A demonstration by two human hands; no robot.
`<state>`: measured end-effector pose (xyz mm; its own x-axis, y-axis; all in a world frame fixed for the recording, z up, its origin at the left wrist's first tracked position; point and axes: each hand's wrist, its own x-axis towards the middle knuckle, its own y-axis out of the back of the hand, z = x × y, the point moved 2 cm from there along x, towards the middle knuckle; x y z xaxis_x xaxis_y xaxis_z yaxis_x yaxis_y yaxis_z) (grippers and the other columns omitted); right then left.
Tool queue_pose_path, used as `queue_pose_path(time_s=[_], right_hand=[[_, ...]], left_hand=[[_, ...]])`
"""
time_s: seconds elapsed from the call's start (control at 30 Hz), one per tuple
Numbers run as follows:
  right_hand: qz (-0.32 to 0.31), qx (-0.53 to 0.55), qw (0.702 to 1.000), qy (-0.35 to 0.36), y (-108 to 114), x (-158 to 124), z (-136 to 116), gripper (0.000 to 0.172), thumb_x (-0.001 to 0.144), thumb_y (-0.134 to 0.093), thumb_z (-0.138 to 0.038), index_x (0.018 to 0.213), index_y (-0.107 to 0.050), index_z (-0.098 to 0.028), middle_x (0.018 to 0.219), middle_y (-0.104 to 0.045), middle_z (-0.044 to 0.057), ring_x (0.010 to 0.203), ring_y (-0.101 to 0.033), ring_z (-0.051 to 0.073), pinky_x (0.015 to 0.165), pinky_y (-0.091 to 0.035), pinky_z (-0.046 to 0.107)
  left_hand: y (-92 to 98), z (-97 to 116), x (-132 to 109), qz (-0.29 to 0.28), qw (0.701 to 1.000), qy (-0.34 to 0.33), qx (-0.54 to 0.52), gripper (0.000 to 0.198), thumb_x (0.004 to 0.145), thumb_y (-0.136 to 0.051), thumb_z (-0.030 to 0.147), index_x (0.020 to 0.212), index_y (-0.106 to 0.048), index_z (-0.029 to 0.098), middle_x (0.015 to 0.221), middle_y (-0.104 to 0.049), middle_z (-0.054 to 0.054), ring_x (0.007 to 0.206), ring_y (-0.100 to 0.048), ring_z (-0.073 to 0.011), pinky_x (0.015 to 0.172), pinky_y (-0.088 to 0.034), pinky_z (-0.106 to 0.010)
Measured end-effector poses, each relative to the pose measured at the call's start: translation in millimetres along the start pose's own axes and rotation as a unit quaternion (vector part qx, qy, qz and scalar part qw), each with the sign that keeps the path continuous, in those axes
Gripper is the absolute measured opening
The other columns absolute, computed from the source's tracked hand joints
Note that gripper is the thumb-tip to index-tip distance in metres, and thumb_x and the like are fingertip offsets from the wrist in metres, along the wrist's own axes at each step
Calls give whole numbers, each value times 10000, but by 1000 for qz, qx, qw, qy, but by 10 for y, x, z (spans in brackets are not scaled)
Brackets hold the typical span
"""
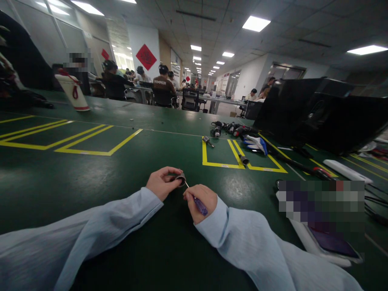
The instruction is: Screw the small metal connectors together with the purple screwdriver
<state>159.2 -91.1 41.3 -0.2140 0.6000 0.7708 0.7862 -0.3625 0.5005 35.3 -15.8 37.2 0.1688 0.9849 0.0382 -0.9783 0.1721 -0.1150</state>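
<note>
My left hand [162,182] rests on the green table and pinches a small grey cylindrical part [181,178] between thumb and fingers. My right hand [201,200] is closed round a small screwdriver with a purple handle [200,205]. Its thin metal shaft points up and left and its tip meets the grey part. Both hands sit close together near the table's front middle. Both arms wear light blue sleeves.
Yellow tape boxes [221,155] mark the green table [91,182]. Small grey parts [207,140], a blue-white glove [256,144] and several dark tools [230,128] lie beyond. Black cases [318,111] stand right, a white bottle [74,93] far left. A phone [333,242] lies at right. Seated people work behind.
</note>
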Motion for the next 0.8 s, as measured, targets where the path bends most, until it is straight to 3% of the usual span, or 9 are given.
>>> queue_pose_path(time_s=[0.27, 0.47, 0.8], right_hand=[[-1, 0, 1000, 1, -5, -11, 20, 130, 730, -420, -81, 700, -527, -148, 625, -596, 44, 587, -537, 136, 587, -429, 250], [-7, -9, 1000, 5, 0, -7, 16, 135, 737, -412, -88, 697, -523, -153, 617, -591, 39, 583, -535, 134, 586, -430, 247], [-22, -29, 999, 0, -22, -35, 8, 128, 730, -414, -97, 696, -516, -167, 629, -591, 33, 593, -539, 138, 588, -430, 248]], left_hand=[[7, -18, 7, -13, 1000, -3, 12, 254, 452, -693, 124, 683, -587, 109, 665, -680, -36, 599, -643, -156, 569, -528, -246], [1, -6, 8, 1, 1000, -7, 6, 245, 445, -696, 141, 662, -591, 99, 839, -678, -69, 626, -649, -152, 565, -535, -235], [6, -18, 6, 13, 1000, -20, 8, 231, 435, -695, 129, 643, -598, 104, 792, -688, -67, 643, -650, -167, 562, -542, -243]])
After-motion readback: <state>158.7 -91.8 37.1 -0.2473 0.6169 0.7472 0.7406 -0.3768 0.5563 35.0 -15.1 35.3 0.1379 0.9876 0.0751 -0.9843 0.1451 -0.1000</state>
